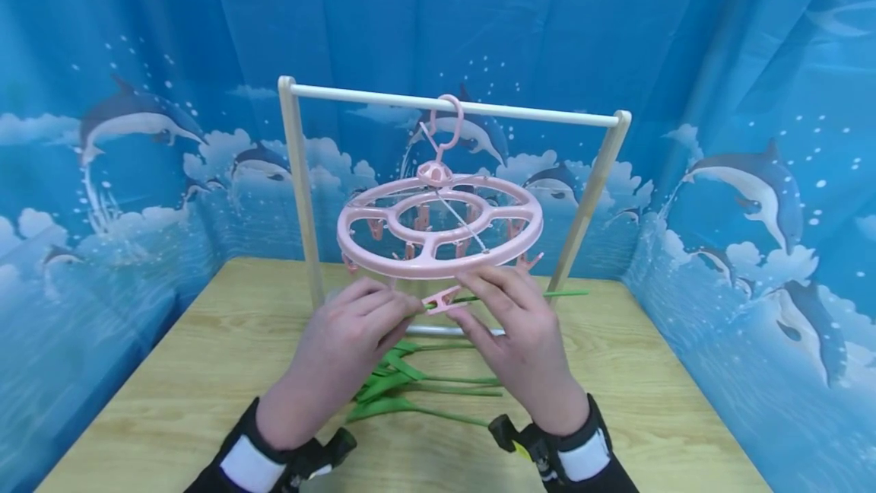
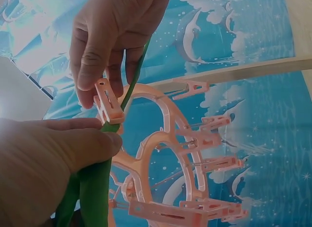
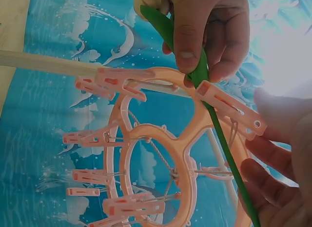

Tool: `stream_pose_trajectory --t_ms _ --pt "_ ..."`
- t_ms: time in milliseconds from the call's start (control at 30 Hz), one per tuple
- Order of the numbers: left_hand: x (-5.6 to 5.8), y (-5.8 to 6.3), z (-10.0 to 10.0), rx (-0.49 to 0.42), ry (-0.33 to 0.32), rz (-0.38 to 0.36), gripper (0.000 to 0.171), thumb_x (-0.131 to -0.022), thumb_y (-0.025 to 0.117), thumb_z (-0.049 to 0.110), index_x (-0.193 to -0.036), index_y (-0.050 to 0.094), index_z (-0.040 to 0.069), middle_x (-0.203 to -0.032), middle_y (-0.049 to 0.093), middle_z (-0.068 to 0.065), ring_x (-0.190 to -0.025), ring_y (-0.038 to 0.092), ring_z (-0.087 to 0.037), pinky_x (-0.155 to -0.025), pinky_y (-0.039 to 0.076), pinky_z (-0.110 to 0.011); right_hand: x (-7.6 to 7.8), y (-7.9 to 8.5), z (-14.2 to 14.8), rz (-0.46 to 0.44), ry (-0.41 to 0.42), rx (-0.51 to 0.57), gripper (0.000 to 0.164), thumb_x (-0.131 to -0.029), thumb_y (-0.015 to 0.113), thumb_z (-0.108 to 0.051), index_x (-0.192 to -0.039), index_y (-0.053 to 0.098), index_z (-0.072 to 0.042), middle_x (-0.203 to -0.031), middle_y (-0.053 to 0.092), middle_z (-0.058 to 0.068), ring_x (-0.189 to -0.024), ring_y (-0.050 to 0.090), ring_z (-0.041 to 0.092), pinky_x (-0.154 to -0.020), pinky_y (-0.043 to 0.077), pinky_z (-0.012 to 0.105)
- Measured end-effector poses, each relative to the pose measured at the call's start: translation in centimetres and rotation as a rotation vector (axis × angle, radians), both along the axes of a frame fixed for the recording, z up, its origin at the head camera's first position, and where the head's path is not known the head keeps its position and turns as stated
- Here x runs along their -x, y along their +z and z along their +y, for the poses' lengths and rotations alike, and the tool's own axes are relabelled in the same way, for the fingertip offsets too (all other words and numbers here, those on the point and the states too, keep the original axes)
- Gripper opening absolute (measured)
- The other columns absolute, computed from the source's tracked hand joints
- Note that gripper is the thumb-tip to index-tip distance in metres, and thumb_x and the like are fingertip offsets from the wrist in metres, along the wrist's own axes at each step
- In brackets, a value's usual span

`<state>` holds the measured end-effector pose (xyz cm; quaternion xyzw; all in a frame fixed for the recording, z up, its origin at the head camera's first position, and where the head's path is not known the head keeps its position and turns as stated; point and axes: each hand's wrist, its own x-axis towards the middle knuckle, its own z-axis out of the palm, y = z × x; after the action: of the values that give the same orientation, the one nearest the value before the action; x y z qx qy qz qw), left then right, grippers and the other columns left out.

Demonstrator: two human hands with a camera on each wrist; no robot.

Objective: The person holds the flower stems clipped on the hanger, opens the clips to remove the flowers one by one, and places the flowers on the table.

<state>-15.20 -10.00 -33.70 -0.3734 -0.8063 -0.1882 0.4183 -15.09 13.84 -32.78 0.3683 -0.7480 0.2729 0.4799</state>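
Observation:
My left hand (image 1: pixel 352 333) pinches a green leafy stem (image 3: pixel 229 154) near its leaf. In the right wrist view, the left thumb lies over the leaf. My right hand (image 1: pixel 513 333) holds a pink clothespin (image 2: pixel 109 102) between thumb and fingers at its handle end. The clothespin's other end meets the stem beside my left fingertips; whether it clamps the stem I cannot tell. The thin end of the stem runs past my right hand. Above both hands hangs a round pink clip hanger (image 1: pixel 424 268), with several other clothespins (image 3: pixel 87 176) dangling from its rings.
A pale rack (image 1: pixel 301 181) stands on the wooden table (image 1: pixel 205 379); the hanger's hook (image 1: pixel 457 124) loops over its top bar. Several green leafy stems (image 1: pixel 386 405) lie on the table below my hands. Blue dolphin-print curtains (image 1: pixel 369 21) surround the table.

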Motion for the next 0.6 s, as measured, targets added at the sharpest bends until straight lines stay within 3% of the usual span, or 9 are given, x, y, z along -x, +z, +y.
stream_pose_trajectory --t_ms 167,333,400,500,600 --pt "0.03 0.01 -0.04 -0.006 -0.004 0.012 0.026 -0.083 0.095 0.014 -0.106 0.084 0.019 -0.103 0.086 0.004 -0.094 0.075 -0.013 -0.081 0.066 -0.028 0.04 -0.09 0.13 -0.046 -0.007 -0.035 0.039 -0.097 0.082 -0.031 -0.129 0.079 -0.008 -0.125 0.079 0.009 -0.117 0.074 0.027 -0.116 0.057 0.047" --pt "0.0 -0.05 -0.08 -0.014 -0.01 0.001 0.026 -0.083 0.095 0.014 -0.106 0.085 0.019 -0.104 0.086 0.004 -0.095 0.074 -0.013 -0.084 0.067 -0.029 -0.06 -0.26 0.12 -0.036 0.003 -0.026 0.036 -0.101 0.075 -0.035 -0.124 0.081 -0.008 -0.116 0.079 0.008 -0.111 0.074 0.026 -0.122 0.052 0.059" --pt "0.01 -0.08 -0.09 -0.015 -0.012 0.003 0.027 -0.083 0.095 0.014 -0.107 0.085 0.019 -0.104 0.086 0.004 -0.095 0.075 -0.013 -0.084 0.067 -0.029 -0.05 -0.29 0.1 -0.028 0.007 -0.023 0.035 -0.103 0.071 -0.037 -0.12 0.081 -0.008 -0.112 0.077 0.007 -0.108 0.073 0.025 -0.121 0.053 0.058" --pt "0.06 -0.09 -0.1 -0.018 -0.018 0.011 0.027 -0.082 0.095 0.013 -0.107 0.085 0.019 -0.104 0.086 0.004 -0.095 0.075 -0.013 -0.085 0.067 -0.03 0.04 -0.35 0.01 -0.023 0.016 -0.02 0.035 -0.104 0.067 -0.038 -0.116 0.079 -0.007 -0.108 0.075 0.006 -0.106 0.073 0.025 -0.117 0.057 0.045" --pt "0.09 -0.05 -0.12 -0.021 -0.022 0.017 0.027 -0.082 0.095 0.012 -0.106 0.085 0.018 -0.104 0.086 0.004 -0.096 0.075 -0.013 -0.085 0.067 -0.03 0.16 -0.39 -0.07 -0.022 0.013 -0.02 0.035 -0.105 0.065 -0.038 -0.112 0.078 -0.006 -0.104 0.072 0.006 -0.104 0.072 0.025 -0.105 0.059 0.028"
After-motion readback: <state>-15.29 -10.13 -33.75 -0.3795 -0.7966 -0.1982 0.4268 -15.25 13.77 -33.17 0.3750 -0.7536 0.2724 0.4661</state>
